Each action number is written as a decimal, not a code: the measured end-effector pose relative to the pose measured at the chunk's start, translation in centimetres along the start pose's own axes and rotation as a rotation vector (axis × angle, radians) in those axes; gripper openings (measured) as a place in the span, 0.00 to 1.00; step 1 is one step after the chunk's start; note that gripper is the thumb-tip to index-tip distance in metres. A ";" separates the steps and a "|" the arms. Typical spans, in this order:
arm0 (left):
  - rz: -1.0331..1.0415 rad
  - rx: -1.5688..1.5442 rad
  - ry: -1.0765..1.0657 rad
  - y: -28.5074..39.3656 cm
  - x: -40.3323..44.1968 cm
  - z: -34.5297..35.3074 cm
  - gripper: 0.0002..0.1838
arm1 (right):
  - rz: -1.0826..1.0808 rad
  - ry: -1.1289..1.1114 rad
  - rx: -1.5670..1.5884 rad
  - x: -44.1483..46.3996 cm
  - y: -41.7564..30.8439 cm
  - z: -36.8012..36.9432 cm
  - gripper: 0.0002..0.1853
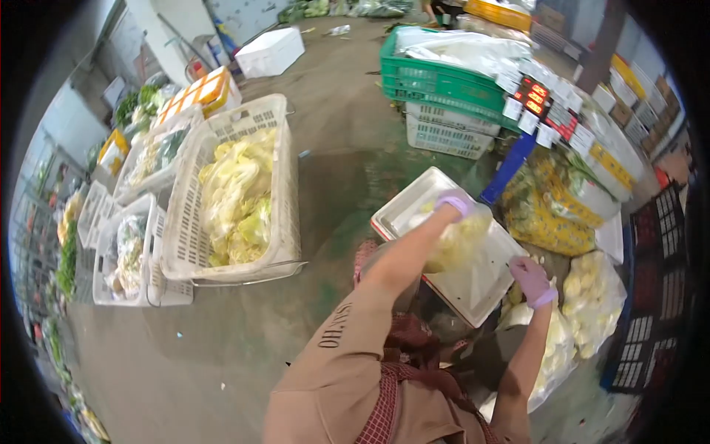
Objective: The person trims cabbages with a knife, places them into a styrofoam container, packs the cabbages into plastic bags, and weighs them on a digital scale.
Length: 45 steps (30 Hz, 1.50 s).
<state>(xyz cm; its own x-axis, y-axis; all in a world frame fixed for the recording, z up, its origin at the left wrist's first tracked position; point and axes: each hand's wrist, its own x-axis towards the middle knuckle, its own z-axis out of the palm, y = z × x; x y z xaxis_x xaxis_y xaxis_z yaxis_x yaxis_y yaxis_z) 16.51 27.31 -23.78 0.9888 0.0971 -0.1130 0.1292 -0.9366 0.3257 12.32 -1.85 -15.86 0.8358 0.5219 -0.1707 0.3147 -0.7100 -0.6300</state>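
My left hand (455,201), in a thin purple glove, is closed on the top of a clear plastic bag of yellow leafy vegetables (458,240). The bag is smeared by motion and sits over a white tray (489,290). At the tray's right edge is my right hand (531,280), gloved in purple too. Its fingers look loosely stretched, with nothing plainly in them. Below and beside that hand are a clear bag of pale, round produce (592,300) and another clear bag (556,355). A blue scale post with a lit red display (534,96) rises behind the tray.
On the left stands a white crate (290,214) of bagged yellow leafy vegetables, with smaller crates (151,255) beyond. A green crate (444,83) is stacked on a white one ahead. Yellow-printed bags of greens (551,203) and dark crates (651,296) line the right.
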 end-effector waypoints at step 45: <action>-0.858 -0.053 0.242 -37.5 10.9 0.9 0.23 | 0.472 -0.107 -0.338 -5.2 6.7 -1.3 0.20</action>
<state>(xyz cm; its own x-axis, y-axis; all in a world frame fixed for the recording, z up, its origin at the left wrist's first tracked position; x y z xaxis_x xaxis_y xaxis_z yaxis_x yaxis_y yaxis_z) 22.37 63.20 -38.12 0.5375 0.8318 -0.1386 0.8295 -0.4921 0.2642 10.69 -9.92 -18.20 0.8758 0.1454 -0.4602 0.0606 -0.9791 -0.1941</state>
